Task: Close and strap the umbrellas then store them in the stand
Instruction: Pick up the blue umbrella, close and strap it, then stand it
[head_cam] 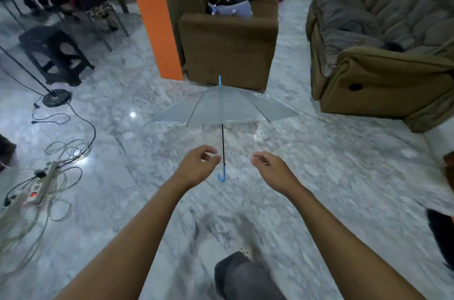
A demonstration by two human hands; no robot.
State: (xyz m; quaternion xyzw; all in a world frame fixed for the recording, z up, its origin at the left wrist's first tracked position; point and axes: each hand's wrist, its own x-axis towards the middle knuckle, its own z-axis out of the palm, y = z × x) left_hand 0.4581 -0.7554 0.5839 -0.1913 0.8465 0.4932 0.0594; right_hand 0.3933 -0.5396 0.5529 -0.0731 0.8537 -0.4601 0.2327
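An open transparent umbrella [221, 108] lies on the marble floor ahead of me, its canopy spread, with a blue tip pointing away. Its thin black shaft runs toward me and ends in a blue hooked handle [221, 175]. My left hand [199, 164] hovers just left of the shaft, fingers loosely curled and holding nothing. My right hand [270, 167] hangs to the right of the handle, also loosely curled and empty. Neither hand touches the umbrella. No stand is in view.
A brown armchair [228, 46] piled with bags stands behind the umbrella beside an orange pillar [154, 17]. A brown sofa [383, 53] fills the right. Cables and a power strip [41, 184] lie at the left, near a black stool [55, 53] and a lamp base [56, 97].
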